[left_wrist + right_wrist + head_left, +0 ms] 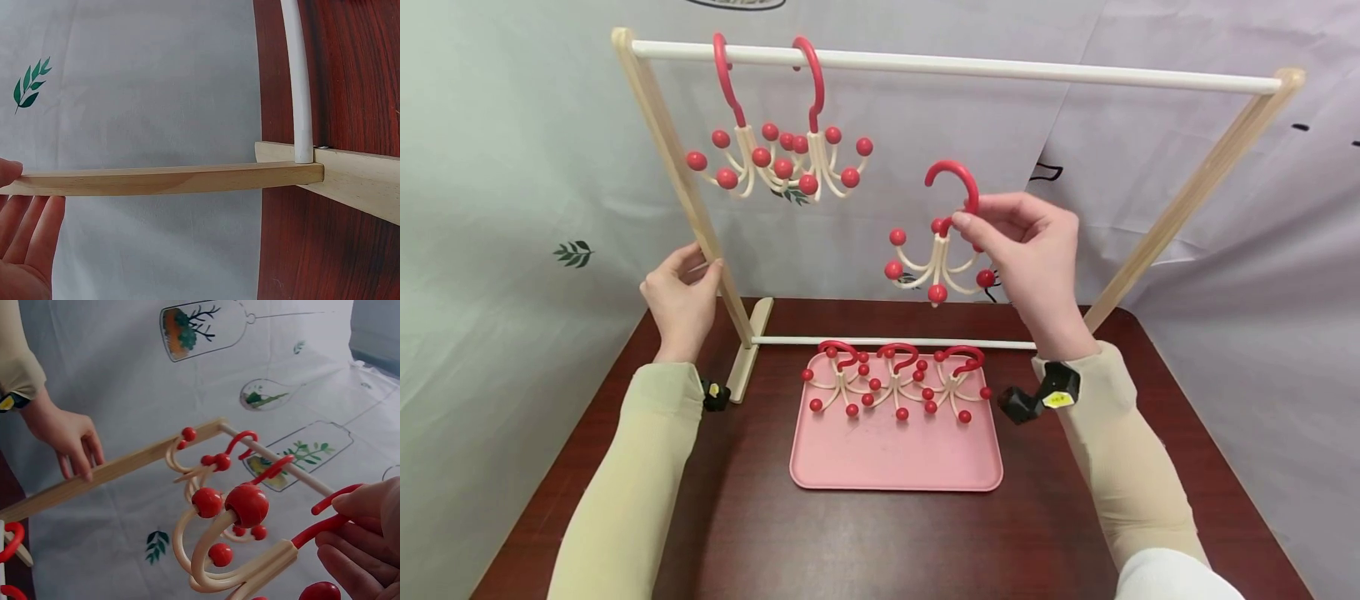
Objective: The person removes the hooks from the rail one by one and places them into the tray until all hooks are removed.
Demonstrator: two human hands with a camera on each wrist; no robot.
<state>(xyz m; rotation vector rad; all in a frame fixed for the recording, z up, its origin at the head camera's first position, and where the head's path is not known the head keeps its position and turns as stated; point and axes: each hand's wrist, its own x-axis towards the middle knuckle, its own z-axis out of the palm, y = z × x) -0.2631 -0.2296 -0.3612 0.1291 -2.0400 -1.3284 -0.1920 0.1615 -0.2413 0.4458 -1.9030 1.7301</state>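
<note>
Currently my right hand pinches a red-hooked hanger at the neck, where the hook meets the cream stem; thumb and forefinger curl round it, the other fingers loosely bent behind. It hangs in mid-air below the top rail, right of centre, well above the pink tray. Long axis near vertical: hook up and opening leftward, cream arms fanning down, each tipped with a red ball. The rail lies up and slightly away from the hook; the right hand is much the nearer to it.

My left hand steadies the frame's left wooden post, fingers fairly straight against the wood, thumb on the other side, a light brace rather than a tight grip.

Two matching hangers sit on the rail at left, close together. Three more lie flat across the tray's far edge, on the dark wooden surface.
</note>
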